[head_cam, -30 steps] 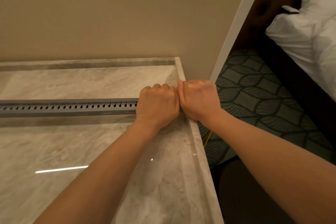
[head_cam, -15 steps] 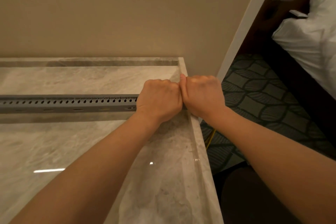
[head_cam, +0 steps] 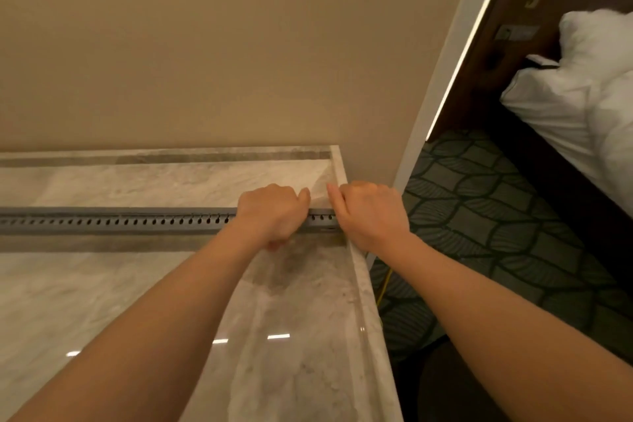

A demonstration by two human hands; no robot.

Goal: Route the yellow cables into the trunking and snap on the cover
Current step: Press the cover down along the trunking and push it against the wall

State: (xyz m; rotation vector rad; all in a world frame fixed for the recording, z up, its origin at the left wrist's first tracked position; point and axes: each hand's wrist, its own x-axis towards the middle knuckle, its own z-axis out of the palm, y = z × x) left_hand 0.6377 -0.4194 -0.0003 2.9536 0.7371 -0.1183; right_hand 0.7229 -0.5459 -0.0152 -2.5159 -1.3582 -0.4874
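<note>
Head view. The grey slotted trunking [head_cam: 120, 221] lies flat on the marble counter [head_cam: 291, 353]. It runs out to the left of the left hand [head_cam: 270, 212] and ends under the right hand [head_cam: 371, 214], at the counter's right edge.

- Both hands sit on top of the right end with fingers curled down over the far side, clamped on the trunking. The fingertips are hidden behind it.
- The hands are near each other but apart. A short stretch of slots shows between the knuckles.
- A yellow cable [head_cam: 383, 284] shows only below the right wrist, hanging past the counter edge toward the carpet. None shows in the slots, so the rest is probably inside.
- I cannot tell whether the cover is fully seated. The top face looks flat and closed to the left of the left hand.

Handling, judged:
- The trunking is thin-walled plastic, light and fairly stiff along its length, but its slotted fingers bend easily.
- It may skate on the polished stone, so one hand should pin it down.
- The cover should go on by pressing from above with the thumbs, directly over the side walls, a short stretch at a time.
- The cable is limp and should be tucked in ahead of the pressing fingers so it does not get pinched.
</note>
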